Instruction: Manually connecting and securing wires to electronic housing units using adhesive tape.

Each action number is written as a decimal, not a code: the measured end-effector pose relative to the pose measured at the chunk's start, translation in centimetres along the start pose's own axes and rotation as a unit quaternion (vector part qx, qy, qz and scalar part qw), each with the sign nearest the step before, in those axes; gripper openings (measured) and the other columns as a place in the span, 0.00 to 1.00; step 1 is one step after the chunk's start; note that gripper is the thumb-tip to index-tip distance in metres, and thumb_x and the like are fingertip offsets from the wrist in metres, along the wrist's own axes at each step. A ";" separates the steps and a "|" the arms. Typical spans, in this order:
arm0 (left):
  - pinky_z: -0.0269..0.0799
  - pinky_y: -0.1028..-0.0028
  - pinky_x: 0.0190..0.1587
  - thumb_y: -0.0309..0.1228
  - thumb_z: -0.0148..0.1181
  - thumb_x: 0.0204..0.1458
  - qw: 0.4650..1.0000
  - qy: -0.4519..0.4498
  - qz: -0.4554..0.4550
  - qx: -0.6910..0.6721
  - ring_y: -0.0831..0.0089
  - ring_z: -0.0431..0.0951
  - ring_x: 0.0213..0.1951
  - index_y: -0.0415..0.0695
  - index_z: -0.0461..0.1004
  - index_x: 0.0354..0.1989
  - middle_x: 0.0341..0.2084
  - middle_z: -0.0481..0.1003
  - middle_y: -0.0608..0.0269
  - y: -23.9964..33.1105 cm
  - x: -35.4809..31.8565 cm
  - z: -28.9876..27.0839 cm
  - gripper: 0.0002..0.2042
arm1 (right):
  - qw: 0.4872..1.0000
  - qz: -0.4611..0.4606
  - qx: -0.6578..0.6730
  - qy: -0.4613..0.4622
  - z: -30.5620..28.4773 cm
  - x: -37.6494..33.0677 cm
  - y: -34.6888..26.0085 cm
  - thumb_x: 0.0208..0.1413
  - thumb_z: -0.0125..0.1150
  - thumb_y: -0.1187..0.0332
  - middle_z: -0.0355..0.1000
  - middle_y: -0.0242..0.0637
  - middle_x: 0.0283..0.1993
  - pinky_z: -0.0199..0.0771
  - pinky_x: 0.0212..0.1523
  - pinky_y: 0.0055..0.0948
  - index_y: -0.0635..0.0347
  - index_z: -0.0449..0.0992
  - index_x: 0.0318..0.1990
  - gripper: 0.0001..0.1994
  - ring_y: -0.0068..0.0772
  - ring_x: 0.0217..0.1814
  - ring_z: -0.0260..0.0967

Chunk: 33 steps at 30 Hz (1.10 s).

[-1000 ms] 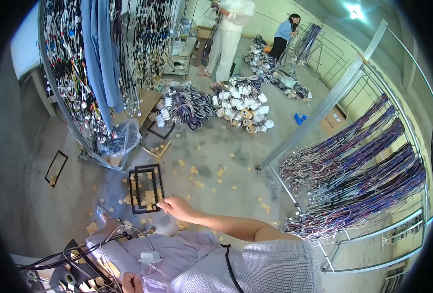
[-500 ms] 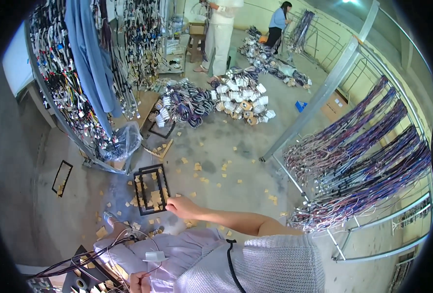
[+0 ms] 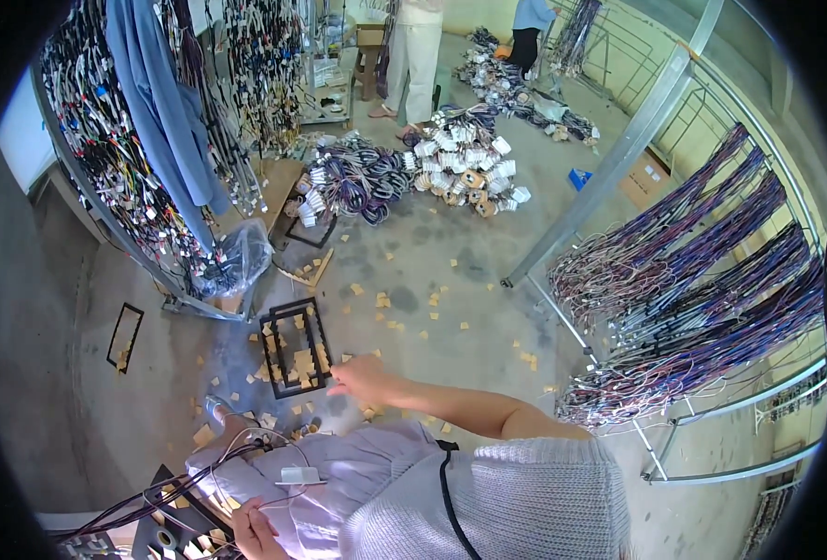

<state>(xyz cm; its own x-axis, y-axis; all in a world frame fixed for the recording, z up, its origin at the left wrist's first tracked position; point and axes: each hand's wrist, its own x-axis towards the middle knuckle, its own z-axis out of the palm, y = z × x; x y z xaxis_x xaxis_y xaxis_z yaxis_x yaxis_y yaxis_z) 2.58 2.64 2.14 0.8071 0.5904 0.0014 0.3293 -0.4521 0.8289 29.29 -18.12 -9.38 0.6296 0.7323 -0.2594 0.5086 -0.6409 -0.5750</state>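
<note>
My right hand (image 3: 363,380) is stretched out over the floor with its fingers curled together. What it holds, if anything, I cannot make out. Just beyond its fingertips on the floor are black rectangular frames (image 3: 271,353), littered with tan paper pieces (image 3: 303,362). My left hand (image 3: 257,532) is low by my lap, fingers bent around a thin wire (image 3: 281,501). This wire loops up beside a white connector block (image 3: 298,476) lying against my lavender clothing. A bundle of dark cables (image 3: 166,485) crosses my lap from the lower left.
A black tray-like surface (image 3: 178,516) holds a tape roll and tan pieces. Hanging wire harnesses fill a left rack (image 3: 185,303) and a right metal rack (image 3: 660,478). Coiled cables (image 3: 362,182) and white connectors (image 3: 465,163) are heaped ahead. Two people (image 3: 411,65) stand farther back.
The view has shifted slightly, with the far heaps higher in the picture. My right hand has stayed beside the frames. My left hand shows more, its fingers bent near the wire.
</note>
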 end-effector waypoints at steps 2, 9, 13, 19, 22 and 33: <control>0.68 0.71 0.33 0.32 0.46 0.61 0.996 -0.018 -0.078 -0.032 0.69 0.73 0.29 0.35 0.74 0.44 0.28 0.75 0.55 -0.1 0.2 -0.1 0.13 | 0.998 0.053 0.003 0.016 -0.5 0.4 -1.7 0.50 0.59 0.71 0.70 0.47 0.44 0.70 0.42 0.43 0.61 0.70 0.47 0.16 0.51 0.46 0.69; 0.69 0.81 0.30 0.24 0.58 0.55 0.988 0.046 0.010 -0.149 0.80 0.71 0.25 0.37 0.75 0.38 0.25 0.74 0.65 3.2 2.8 2.2 0.05 | 0.824 -0.325 0.465 0.004 -3.0 -2.2 -13.7 0.64 0.49 0.62 0.68 0.44 0.51 0.70 0.51 0.35 0.63 0.59 0.61 0.22 0.33 0.54 0.68; 0.66 0.84 0.28 0.22 0.57 0.54 0.974 0.081 0.076 -0.196 0.83 0.70 0.24 0.36 0.72 0.34 0.25 0.72 0.67 4.1 4.9 2.9 0.03 | 0.847 -0.341 0.406 -0.043 -4.8 -1.6 -16.1 0.62 0.53 0.67 0.71 0.39 0.35 0.66 0.31 0.29 0.64 0.66 0.44 0.10 0.27 0.33 0.70; 0.72 0.80 0.36 0.20 0.57 0.55 0.978 0.039 0.052 -0.200 0.75 0.75 0.32 0.37 0.78 0.42 0.33 0.78 0.62 6.5 5.5 1.4 0.08 | 0.867 -0.374 0.325 0.053 -7.6 -0.2 -16.5 0.51 0.60 0.77 0.66 0.36 0.29 0.64 0.28 0.29 0.64 0.69 0.28 0.05 0.31 0.28 0.66; 0.65 0.82 0.26 0.28 0.58 0.54 0.967 0.105 0.017 -0.230 0.82 0.68 0.22 0.36 0.72 0.32 0.23 0.71 0.67 5.5 4.8 1.5 0.06 | 0.861 -0.379 0.340 0.014 -7.7 -0.3 -17.8 0.50 0.59 0.77 0.65 0.36 0.29 0.64 0.29 0.28 0.64 0.70 0.27 0.04 0.31 0.31 0.65; 0.77 0.77 0.40 0.24 0.55 0.57 0.854 0.018 -0.093 -0.512 0.73 0.80 0.36 0.33 0.74 0.44 0.34 0.78 0.56 7.1 4.0 1.3 0.09 | 0.904 -0.200 0.351 -0.137 -11.1 -0.2 -18.7 0.55 0.60 0.74 0.69 0.24 0.26 0.65 0.27 0.15 0.65 0.73 0.30 0.05 0.09 0.28 0.64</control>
<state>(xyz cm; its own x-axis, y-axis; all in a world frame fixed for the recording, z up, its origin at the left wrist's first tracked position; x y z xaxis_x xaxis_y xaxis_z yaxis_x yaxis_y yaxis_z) 8.78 0.95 7.34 0.7654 0.6171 -0.1823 -0.1657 0.4628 0.8708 26.18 -8.81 10.00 0.2596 0.9645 -0.0480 0.1049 -0.0776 -0.9914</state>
